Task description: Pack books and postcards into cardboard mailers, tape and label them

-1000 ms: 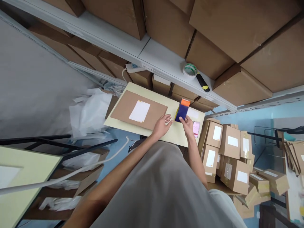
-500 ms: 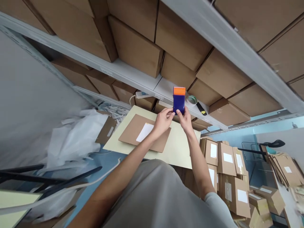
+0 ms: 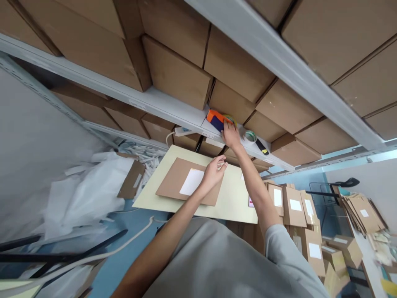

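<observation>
My right hand (image 3: 230,133) reaches up to the grey shelf, its fingers closed round one end of an orange and dark-blue tape dispenser (image 3: 216,121). The dispenser lies tilted on the shelf surface, against the boxes behind. My left hand (image 3: 214,170) hovers over the right part of a flat brown cardboard piece (image 3: 170,182), fingers loosely curled with a gap to the thumb; nothing can be made out in it. A white label (image 3: 191,182) shows on the cardboard, which rests on a pale yellow tabletop (image 3: 233,198).
On the shelf, right of the dispenser, are a tape roll (image 3: 249,136) and a black-and-yellow cutter (image 3: 262,147). Brown boxes (image 3: 176,70) fill the shelves. Labelled cartons (image 3: 294,205) are stacked at the right. White plastic wrapping (image 3: 89,186) heaps up at the left.
The tape dispenser has gone from upright between both hands to lying on the shelf, under my right hand. My left hand has let go of it and dropped back over the cardboard.
</observation>
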`<state>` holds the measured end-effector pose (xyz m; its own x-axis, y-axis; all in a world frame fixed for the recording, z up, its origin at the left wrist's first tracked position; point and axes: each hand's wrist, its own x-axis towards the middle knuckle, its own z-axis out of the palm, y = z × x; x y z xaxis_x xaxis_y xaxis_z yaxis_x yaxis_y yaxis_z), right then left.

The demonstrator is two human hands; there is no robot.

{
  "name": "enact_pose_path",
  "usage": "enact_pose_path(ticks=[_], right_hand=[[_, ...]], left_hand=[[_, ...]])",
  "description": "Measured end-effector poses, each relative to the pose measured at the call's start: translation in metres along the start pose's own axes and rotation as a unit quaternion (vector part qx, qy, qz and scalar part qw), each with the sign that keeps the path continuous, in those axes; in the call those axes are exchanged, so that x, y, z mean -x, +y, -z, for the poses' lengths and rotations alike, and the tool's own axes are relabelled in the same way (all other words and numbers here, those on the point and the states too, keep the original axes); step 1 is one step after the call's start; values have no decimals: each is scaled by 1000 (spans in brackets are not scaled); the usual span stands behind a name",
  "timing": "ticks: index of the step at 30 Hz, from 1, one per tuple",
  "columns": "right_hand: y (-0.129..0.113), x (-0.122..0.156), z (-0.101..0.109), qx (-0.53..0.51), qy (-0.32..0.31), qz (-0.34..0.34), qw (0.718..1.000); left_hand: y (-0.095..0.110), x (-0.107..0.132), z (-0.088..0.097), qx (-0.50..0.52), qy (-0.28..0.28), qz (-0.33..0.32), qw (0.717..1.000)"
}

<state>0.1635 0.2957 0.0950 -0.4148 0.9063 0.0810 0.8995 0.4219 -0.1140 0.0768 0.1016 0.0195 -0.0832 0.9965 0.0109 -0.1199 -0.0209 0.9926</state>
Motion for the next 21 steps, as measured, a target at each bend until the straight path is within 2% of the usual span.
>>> enact_pose_path(ticks=[2, 4, 7, 9, 12, 15, 18, 21], right_hand=[[8, 22, -11, -29, 54, -2, 998], [26, 63, -26, -70, 132, -20, 989], [66, 151, -57, -122, 235, -101, 959], [98, 215, -82, -134, 272, -190, 934], [146, 295, -119, -153, 234, -331, 901], [189, 340, -153, -195, 158, -429, 868], [228, 354, -184, -243, 102, -470, 843], [262, 348, -218, -269, 48, -480, 834]], left_hand=[[-9, 6, -10, -1, -21, 16, 1000], [-23, 13, -22, -4, -43, 38, 998], [-52, 27, -44, -17, -62, 90, 994], [-73, 35, -60, -35, -77, 128, 988], [-105, 41, -84, -72, -103, 184, 975], [-139, 35, -109, -117, -109, 237, 958], [-178, 16, -138, -156, -95, 281, 942], [-221, -8, -167, -182, -79, 310, 930]])
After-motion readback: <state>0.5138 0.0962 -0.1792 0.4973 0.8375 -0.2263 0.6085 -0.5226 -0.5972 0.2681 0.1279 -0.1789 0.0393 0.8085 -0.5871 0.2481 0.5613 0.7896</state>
